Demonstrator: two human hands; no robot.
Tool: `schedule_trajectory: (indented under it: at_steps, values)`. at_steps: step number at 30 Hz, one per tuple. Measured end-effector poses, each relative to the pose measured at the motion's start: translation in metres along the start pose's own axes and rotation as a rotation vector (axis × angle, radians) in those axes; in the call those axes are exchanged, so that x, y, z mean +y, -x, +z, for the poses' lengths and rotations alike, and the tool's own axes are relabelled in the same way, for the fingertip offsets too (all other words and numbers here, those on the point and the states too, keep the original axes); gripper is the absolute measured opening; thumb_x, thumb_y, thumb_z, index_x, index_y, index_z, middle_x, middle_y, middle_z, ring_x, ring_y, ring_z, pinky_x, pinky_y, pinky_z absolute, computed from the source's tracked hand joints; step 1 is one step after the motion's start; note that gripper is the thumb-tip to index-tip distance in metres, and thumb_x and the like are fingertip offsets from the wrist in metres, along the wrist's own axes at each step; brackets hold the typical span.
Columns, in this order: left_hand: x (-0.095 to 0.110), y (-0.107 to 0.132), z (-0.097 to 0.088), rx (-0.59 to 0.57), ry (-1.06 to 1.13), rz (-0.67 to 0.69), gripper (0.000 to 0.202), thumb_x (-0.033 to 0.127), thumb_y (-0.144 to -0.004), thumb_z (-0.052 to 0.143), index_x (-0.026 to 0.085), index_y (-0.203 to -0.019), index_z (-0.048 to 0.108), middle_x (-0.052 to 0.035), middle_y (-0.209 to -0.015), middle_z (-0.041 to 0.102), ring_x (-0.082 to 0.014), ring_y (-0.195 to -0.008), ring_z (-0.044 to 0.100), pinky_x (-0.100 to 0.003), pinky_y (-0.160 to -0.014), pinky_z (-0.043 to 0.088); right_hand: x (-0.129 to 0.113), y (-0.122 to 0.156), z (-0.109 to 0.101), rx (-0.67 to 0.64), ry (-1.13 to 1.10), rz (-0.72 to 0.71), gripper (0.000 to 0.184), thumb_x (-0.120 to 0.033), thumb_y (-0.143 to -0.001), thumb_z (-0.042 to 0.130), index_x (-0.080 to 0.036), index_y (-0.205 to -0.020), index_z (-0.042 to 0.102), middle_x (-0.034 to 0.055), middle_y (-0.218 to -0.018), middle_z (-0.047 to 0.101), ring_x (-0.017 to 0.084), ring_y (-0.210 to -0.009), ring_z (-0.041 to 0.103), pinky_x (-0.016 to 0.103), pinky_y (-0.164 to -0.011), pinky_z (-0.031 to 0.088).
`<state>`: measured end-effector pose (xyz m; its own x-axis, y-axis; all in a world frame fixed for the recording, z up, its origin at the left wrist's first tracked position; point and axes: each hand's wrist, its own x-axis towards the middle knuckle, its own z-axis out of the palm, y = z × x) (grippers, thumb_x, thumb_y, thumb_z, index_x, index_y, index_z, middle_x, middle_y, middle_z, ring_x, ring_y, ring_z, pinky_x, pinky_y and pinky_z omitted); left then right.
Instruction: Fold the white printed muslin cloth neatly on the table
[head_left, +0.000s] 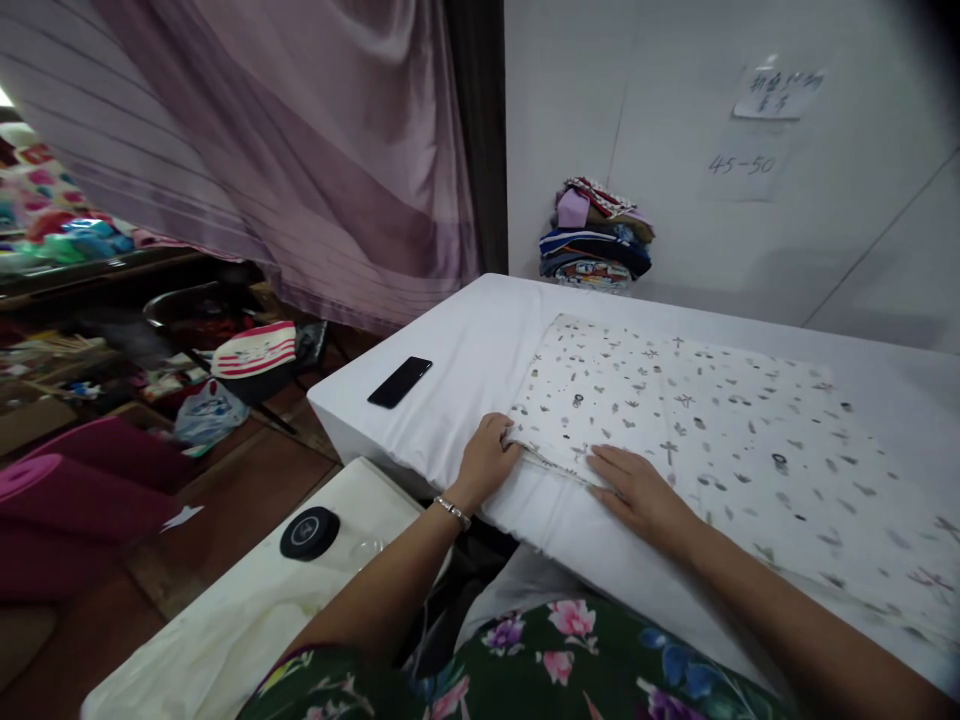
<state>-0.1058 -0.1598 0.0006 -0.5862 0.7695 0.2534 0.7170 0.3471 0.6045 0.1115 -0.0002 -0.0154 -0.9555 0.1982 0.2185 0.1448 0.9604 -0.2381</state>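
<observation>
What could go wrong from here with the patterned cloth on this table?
The patterned cloth might crease or skew if the left hand, at its near left corner, and the right hand, on its near edge, move unevenly. The bracelet on the left wrist could snag fabric. The phone, near the table's left edge, might fall if bumped.

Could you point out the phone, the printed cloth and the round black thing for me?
Phone (400, 382), head view: middle of its dark face.
Printed cloth (712, 430), head view: middle of its patterned top.
Round black thing (310, 532), head view: its top.
</observation>
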Motion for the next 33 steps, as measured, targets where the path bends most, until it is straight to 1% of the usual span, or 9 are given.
schedule_trajectory:
  at_steps: [2,5,8,11,14,20,26,29,33]
  values:
    - [0.001,0.001,-0.001,0.006,-0.048,-0.016,0.025,0.016,-0.075,0.048,0.021,-0.1,0.048,-0.0033,-0.104,0.051,-0.0149,-0.086,0.053,-0.03,-0.08,0.044,-0.005,-0.01,0.001,0.038,-0.016,-0.029,0.04,-0.038,-0.092,0.037,-0.021,-0.125,0.053,0.0114,-0.13,0.051,0.026,-0.118,0.046,0.045,-0.097,0.038]
    - [0.003,0.002,0.0,-0.011,-0.191,-0.028,0.02,0.017,-0.075,0.048,0.021,-0.095,0.046,-0.0035,-0.1,0.05,-0.0163,-0.086,0.052,-0.03,-0.077,0.042,-0.016,-0.024,0.0,0.04,-0.009,-0.026,0.033,-0.032,-0.09,0.041,-0.019,-0.116,0.057,0.0111,-0.12,0.055,0.026,-0.108,0.05,0.042,-0.089,0.042]
    - [0.005,0.0,0.003,-0.033,-0.325,-0.044,0.016,0.021,-0.076,0.051,0.021,-0.09,0.044,-0.0042,-0.096,0.051,-0.0185,-0.087,0.051,-0.031,-0.076,0.04,-0.026,-0.036,-0.001,0.037,0.013,-0.009,0.026,-0.027,-0.089,0.044,-0.018,-0.107,0.059,0.0103,-0.107,0.057,0.024,-0.095,0.052,0.037,-0.081,0.043]
    - [0.007,-0.003,0.005,-0.068,-0.374,-0.08,0.013,0.023,-0.078,0.05,0.021,-0.088,0.044,-0.0051,-0.093,0.053,-0.0201,-0.088,0.052,-0.031,-0.075,0.039,-0.034,-0.044,0.0,0.042,0.018,-0.015,0.021,-0.024,-0.089,0.044,-0.017,-0.101,0.06,0.0092,-0.097,0.057,0.021,-0.089,0.051,0.034,-0.078,0.042]
    - [0.005,-0.005,0.001,-0.1,-0.378,-0.122,0.008,0.019,-0.08,0.045,0.021,-0.087,0.043,-0.0054,-0.09,0.056,-0.0199,-0.086,0.054,-0.031,-0.073,0.038,-0.039,-0.047,0.005,0.051,0.028,-0.026,0.021,-0.021,-0.09,0.042,-0.018,-0.097,0.061,0.0089,-0.093,0.057,0.021,-0.086,0.051,0.032,-0.074,0.042]
    - [-0.001,-0.006,-0.008,-0.119,-0.389,-0.149,0.013,0.012,-0.078,0.041,0.021,-0.085,0.044,-0.0039,-0.086,0.058,-0.0185,-0.085,0.056,-0.029,-0.07,0.037,-0.044,-0.045,0.015,0.13,0.073,-0.072,0.026,-0.019,-0.093,0.035,-0.018,-0.098,0.06,0.0083,-0.087,0.058,0.02,-0.08,0.051,0.031,-0.069,0.041]
    - [-0.011,-0.006,-0.011,-0.085,-0.349,-0.126,0.016,0.011,-0.076,0.043,0.022,-0.086,0.047,-0.0034,-0.087,0.059,-0.0179,-0.087,0.056,-0.028,-0.074,0.036,-0.04,-0.038,0.028,0.23,0.087,-0.109,0.027,-0.011,-0.088,0.04,-0.02,-0.109,0.055,0.0075,-0.094,0.058,0.02,-0.083,0.051,0.031,-0.072,0.041]
    - [-0.014,-0.004,-0.015,-0.093,-0.321,-0.102,0.015,0.012,-0.075,0.044,0.022,-0.085,0.049,-0.0029,-0.088,0.06,-0.0174,-0.086,0.055,-0.027,-0.074,0.037,-0.039,-0.037,0.034,0.245,0.086,-0.095,0.027,-0.012,-0.088,0.041,-0.023,-0.108,0.055,0.0056,-0.095,0.058,0.02,-0.083,0.05,0.031,-0.073,0.042]
    - [-0.016,-0.004,-0.025,-0.12,-0.227,-0.104,0.018,0.011,-0.071,0.045,0.021,-0.084,0.053,-0.0021,-0.087,0.061,-0.0161,-0.083,0.056,-0.026,-0.072,0.037,-0.04,-0.038,0.036,0.265,0.088,-0.092,0.026,-0.012,-0.087,0.042,-0.022,-0.106,0.056,0.0062,-0.094,0.059,0.021,-0.083,0.05,0.032,-0.073,0.041]
